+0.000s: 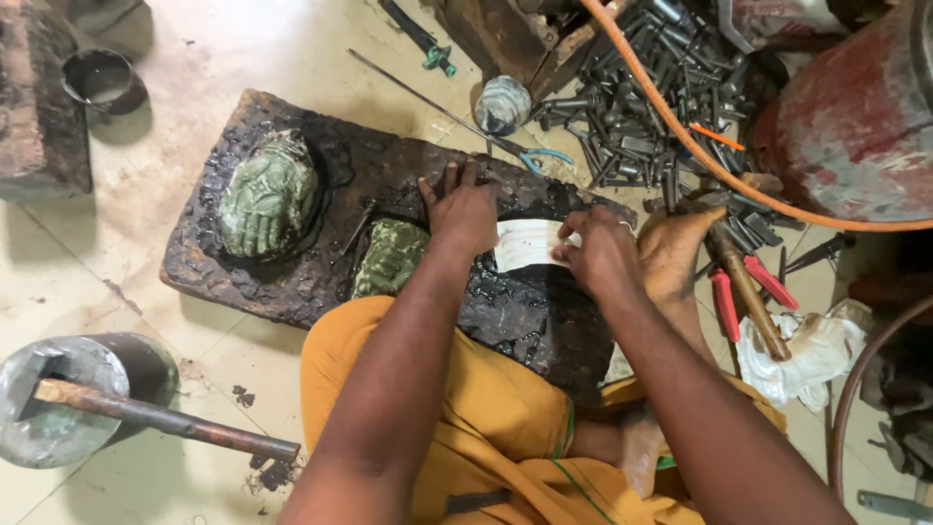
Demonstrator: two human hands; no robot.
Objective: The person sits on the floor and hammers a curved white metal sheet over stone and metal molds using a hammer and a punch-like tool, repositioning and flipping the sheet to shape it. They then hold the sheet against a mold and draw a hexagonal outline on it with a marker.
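**Pressing a pale sheet onto the pitch slab**

The white sheet [530, 243] lies on the dark slab [292, 282] between both hands. The left hand [465, 209] rests flat, fingers spread; the right hand [603, 255] pinches its edge — best to press evenly and keep it square.

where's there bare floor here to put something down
Bare floor lies between the small tin and the dark slab, and again below the slab beside the metal cylinder. The upper right is crowded: punches, orange hose, hammer.
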